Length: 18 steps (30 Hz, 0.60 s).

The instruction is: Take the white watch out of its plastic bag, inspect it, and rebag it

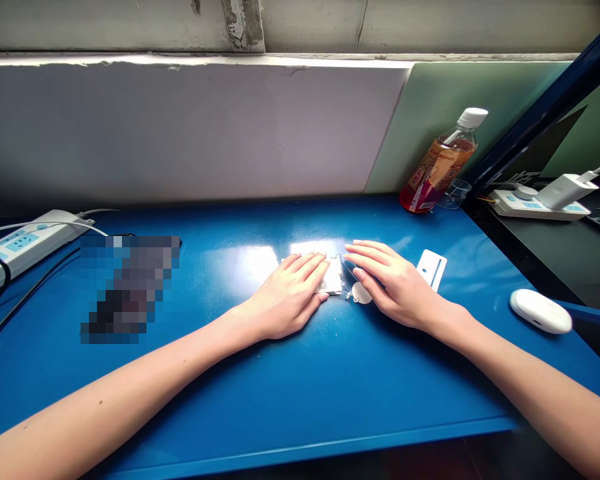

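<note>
My left hand (293,293) lies flat, fingers stretched out, over part of a small white printed packet (333,279). Clear plastic shows along the packet's right side. My right hand (397,280) is just to the right, palm down with its fingers extended and somewhat apart. Close beneath its fingers is a small white round piece (362,293); whether they touch it I cannot tell. Behind the right hand lies a flat white plate with a long slot (434,267), partly covered by the hand.
A drink bottle with a white cap (443,160) stands at the back right of the blue table (290,393), beside a clear cup (455,193). A white rounded case (540,311) sits at the right edge. Power strips (35,243) with cables and a pixelated dark object (135,287) occupy the left.
</note>
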Each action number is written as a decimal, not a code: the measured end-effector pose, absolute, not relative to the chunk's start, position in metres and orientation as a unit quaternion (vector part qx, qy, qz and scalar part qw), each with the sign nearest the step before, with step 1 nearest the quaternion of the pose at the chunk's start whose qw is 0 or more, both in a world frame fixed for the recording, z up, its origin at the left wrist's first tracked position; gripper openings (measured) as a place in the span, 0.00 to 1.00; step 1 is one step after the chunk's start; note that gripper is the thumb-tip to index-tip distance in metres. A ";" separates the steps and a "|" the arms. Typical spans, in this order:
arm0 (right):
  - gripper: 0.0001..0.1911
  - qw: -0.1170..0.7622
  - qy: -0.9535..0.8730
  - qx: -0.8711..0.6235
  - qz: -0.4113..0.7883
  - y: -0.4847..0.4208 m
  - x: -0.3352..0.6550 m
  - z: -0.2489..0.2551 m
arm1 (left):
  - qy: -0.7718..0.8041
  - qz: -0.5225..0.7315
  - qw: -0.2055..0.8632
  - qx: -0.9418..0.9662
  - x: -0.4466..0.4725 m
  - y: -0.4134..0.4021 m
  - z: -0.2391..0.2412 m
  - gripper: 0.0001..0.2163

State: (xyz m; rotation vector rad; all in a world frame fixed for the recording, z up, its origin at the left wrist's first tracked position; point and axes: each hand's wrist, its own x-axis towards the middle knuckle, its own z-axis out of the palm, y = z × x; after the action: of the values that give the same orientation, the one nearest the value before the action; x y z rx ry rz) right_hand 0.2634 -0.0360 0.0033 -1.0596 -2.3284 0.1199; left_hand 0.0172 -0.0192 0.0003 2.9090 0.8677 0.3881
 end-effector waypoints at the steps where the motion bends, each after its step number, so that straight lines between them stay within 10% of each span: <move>1: 0.18 0.298 -0.867 -0.397 0.039 -0.034 0.266 0.003 | 0.283 0.130 0.044 0.949 0.017 -0.019 0.000 0.24; 18: 0.08 0.360 -0.864 -0.353 0.002 -0.024 0.272 -0.004 | 0.232 0.167 0.111 0.952 0.014 -0.021 0.002 0.30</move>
State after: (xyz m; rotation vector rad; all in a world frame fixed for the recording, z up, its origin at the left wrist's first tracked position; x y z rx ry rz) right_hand 0.2716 -0.0237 -0.0036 -0.9109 -2.2269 0.0043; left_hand 0.0137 -0.0205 0.0024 2.7964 0.6818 0.4921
